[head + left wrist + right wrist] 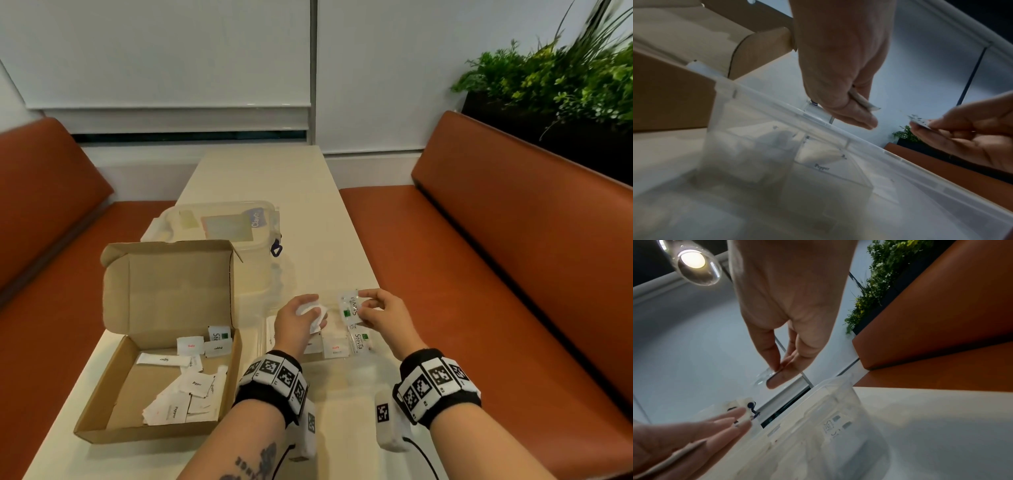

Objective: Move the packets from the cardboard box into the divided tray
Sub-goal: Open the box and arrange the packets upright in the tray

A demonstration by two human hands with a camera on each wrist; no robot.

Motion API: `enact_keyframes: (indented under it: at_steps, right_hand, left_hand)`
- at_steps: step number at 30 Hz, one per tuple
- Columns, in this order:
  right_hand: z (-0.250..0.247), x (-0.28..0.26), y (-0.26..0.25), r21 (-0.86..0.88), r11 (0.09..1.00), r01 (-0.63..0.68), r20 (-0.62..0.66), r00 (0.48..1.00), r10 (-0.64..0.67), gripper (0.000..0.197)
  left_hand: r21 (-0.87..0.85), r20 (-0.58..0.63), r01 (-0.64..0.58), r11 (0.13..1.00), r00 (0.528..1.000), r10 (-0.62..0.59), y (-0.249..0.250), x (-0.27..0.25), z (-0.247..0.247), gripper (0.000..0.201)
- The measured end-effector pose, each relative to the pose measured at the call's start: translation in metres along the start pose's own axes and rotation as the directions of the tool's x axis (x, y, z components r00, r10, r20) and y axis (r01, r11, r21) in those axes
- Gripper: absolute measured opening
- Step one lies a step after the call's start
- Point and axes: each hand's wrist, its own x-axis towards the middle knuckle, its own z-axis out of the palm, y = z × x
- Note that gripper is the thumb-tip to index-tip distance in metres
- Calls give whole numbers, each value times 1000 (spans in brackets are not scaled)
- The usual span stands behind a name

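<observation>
An open cardboard box [133, 394] lies at the table's left with several white packets [193, 383] inside. To its right stands the clear divided tray [263, 337], with Salt and Stevia packets [358, 341] in its compartments. Both hands hover over the tray. My left hand [313, 313] grips a few white packets [305, 310], seen edge-on as packets [864, 103] in the left wrist view. My right hand [363, 305] pinches a Stevia packet [349, 306] between thumb and fingers; that packet [766, 375] shows in the right wrist view.
A clear lidded plastic container [222, 226] stands behind the box lid. Orange benches [513, 274] flank the narrow cream table [267, 178]; its right edge runs close to the tray. Plants [555, 78] sit behind the right bench.
</observation>
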Motion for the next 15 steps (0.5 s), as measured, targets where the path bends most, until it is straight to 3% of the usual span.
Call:
enact_keyframes:
  at_steps: [4, 8, 12, 15]
  right_hand:
    - [6, 2, 0, 197, 980, -25, -84, 996, 42, 25]
    - [15, 2, 3, 208, 977, -43, -85, 994, 62, 25]
    - [14, 4, -3, -39, 999, -5, -22, 1000, 4, 44]
    - [9, 10, -18, -394, 902, 178, 112, 983, -145, 61]
  left_hand:
    - [13, 155, 93, 996, 983, -94, 0, -4, 5, 18]
    - [28, 223, 78, 997, 971, -83, 0, -6, 14, 19]
    - [250, 155, -11, 968, 987, -29, 0, 2, 13, 11]
    - [465, 192, -97, 880, 981, 7, 0, 7, 9, 9]
